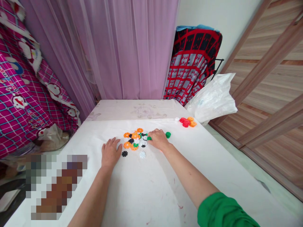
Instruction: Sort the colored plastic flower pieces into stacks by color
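A loose pile of notched plastic discs in orange [135, 135], black, white and green lies on the white cloth. My right hand [159, 139] is at the pile's right edge, its fingers closed on a green disc [149, 138]. Just right of that hand sits a small group of green discs [168, 135]. To the left of the pile, my left hand [111, 153] rests on the cloth with fingers stretched out, holding nothing. Near its thumb is a single black disc [124, 154]. A pale white-blue disc [142, 154] lies apart in front of the pile.
Red discs [185, 122] and orange discs [193, 123] are grouped at the far right of the table, with a white piece [177, 119] beside them. A white plastic bag [211, 97] stands at the right edge. Some blurred-out area covers the left edge.
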Demonstrator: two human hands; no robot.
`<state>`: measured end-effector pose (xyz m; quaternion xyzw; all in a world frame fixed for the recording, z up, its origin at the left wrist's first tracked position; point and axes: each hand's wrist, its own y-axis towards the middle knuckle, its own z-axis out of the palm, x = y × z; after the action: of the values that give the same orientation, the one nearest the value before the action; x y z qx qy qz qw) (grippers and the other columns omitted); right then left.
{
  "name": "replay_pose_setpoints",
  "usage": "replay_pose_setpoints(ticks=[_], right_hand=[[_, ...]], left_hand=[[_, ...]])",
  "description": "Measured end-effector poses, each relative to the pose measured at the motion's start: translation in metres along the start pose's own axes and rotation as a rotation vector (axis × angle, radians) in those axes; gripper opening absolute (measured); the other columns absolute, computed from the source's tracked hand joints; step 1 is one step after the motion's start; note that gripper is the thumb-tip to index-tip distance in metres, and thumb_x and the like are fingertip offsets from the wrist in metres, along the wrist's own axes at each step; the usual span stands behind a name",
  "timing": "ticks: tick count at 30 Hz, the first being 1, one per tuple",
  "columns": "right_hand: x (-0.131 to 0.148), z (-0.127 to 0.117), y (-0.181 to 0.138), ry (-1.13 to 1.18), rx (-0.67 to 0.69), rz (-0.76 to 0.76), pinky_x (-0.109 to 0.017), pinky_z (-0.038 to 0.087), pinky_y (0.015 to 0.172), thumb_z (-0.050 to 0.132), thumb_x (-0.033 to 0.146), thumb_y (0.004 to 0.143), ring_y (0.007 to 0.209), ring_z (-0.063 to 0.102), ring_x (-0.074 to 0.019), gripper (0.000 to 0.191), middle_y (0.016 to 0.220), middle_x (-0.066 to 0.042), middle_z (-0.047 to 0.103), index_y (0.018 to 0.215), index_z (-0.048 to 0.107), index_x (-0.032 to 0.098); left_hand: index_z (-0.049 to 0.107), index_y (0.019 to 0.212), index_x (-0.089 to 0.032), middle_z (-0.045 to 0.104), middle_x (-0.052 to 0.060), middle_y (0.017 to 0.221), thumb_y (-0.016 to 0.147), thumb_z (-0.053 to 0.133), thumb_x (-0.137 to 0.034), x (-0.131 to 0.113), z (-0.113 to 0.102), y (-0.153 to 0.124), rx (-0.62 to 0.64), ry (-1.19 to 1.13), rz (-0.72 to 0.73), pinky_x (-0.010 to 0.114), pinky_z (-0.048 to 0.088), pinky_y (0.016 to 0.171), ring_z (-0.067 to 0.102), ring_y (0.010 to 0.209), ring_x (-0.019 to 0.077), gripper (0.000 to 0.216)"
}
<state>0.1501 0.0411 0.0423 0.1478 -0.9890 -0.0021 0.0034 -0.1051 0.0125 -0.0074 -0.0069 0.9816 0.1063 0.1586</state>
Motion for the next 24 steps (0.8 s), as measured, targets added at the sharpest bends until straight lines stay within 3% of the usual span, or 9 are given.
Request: replay_pose_setpoints(ticks=[7,12,17,24], right_hand=[[-0.002,0.0,0.002,0.038,-0.013,0.038,-0.033,0.034,0.084,0.056,0.025,0.086,0.104,0.055,-0.0238,0.02,0.103,-0.006,0.072,0.102,0.067,0.023],[-0.05,-0.018,-0.012,0.064,-0.093,0.207,-0.031,0.037,0.084,0.054,0.027,0.087,0.105,0.056,-0.0228,0.024,0.109,-0.005,0.071,0.105,0.068,0.024],[-0.091,-0.025,-0.025,0.004,-0.052,0.321,-0.03,0.04,0.08,0.058,0.029,0.084,0.104,0.059,-0.0239,0.029,0.11,-0.006,0.071,0.11,0.068,0.023],[-0.089,-0.018,-0.027,-0.005,-0.006,0.298,-0.031,0.042,0.082,0.056,0.027,0.084,0.106,0.06,-0.0235,0.032,0.111,-0.007,0.07,0.114,0.067,0.024]], left_hand=[[0.06,0.126,-0.02,0.052,0.009,0.145,0.094,0.041,-0.035,-0.001,-0.001,-0.001,0.017,-0.022,-0.018,0.053,0.025,0.115,0.039,0.139,0.0291,0.041],[0.061,0.125,-0.021,0.053,0.009,0.144,0.093,0.041,-0.034,0.0,-0.001,-0.001,0.005,-0.035,-0.015,0.053,0.026,0.115,0.04,0.138,0.0291,0.04],[0.062,0.124,-0.022,0.054,0.009,0.142,0.092,0.043,-0.034,0.002,0.001,0.0,-0.006,-0.041,-0.01,0.055,0.027,0.114,0.042,0.137,0.0294,0.039],[0.063,0.123,-0.022,0.055,0.009,0.141,0.092,0.043,-0.034,0.002,0.001,0.0,-0.009,-0.024,-0.003,0.054,0.028,0.113,0.042,0.136,0.0295,0.039]])
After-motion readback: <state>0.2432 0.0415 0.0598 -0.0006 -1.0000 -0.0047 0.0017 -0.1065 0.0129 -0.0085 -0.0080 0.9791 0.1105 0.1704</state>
